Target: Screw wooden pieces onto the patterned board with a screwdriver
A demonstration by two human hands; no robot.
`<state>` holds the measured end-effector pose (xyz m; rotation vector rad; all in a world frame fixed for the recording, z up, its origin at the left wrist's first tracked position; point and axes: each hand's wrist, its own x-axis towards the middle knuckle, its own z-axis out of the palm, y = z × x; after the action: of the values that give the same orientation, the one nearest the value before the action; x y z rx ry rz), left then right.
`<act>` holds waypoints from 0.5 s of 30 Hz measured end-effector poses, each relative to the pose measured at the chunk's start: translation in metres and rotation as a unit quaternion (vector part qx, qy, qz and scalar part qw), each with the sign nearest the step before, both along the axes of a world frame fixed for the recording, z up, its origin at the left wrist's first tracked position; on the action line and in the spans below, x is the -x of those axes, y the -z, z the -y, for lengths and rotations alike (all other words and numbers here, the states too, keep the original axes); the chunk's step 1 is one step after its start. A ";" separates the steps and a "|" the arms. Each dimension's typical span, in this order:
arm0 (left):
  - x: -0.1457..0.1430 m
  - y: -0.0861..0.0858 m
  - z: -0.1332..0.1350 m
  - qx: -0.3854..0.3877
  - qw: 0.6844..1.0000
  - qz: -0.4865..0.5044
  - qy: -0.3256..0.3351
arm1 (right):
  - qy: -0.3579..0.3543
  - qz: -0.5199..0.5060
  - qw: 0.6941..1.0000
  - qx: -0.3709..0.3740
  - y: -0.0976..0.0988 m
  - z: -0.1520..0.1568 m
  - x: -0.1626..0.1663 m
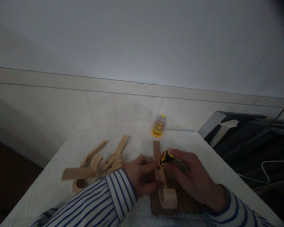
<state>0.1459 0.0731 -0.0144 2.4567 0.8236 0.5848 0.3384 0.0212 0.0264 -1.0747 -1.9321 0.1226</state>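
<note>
Wooden piece (pixel 160 177) held by left hand (pixel 140 178); right hand (pixel 191 176) grips tool (pixel 167 159); bottle (pixel 159 126) stands beyond.

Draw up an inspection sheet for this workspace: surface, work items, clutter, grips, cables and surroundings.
Surface: white table.
Work items: wooden piece with a curled end, over a patterned brown board; black-and-yellow tool, its lower end at the wooden piece.
Clutter: loose wooden parts heaped at left; bottle with a yellow base, near the wall.
Grips: right grip around the tool; left grip touching the wooden piece.
Cables: white cable at right, beside the table.
Surroundings: pale wall behind; dark panels at right.
</note>
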 end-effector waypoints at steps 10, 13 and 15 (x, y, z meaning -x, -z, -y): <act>-0.001 -0.003 0.001 0.015 1.000 -0.014 -0.004 | -0.001 0.012 1.000 0.022 0.004 0.002 -0.003; -0.001 -0.004 0.001 0.015 1.000 -0.011 0.001 | -0.051 0.021 0.998 0.044 -0.005 0.003 -0.001; -0.001 -0.005 0.001 0.013 1.000 -0.006 0.004 | -0.059 0.028 0.997 0.038 -0.010 0.003 0.000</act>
<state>0.1472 0.0723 -0.0097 2.4409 0.8209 0.5535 0.3382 0.0182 0.0359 -1.0223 -2.0557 0.2366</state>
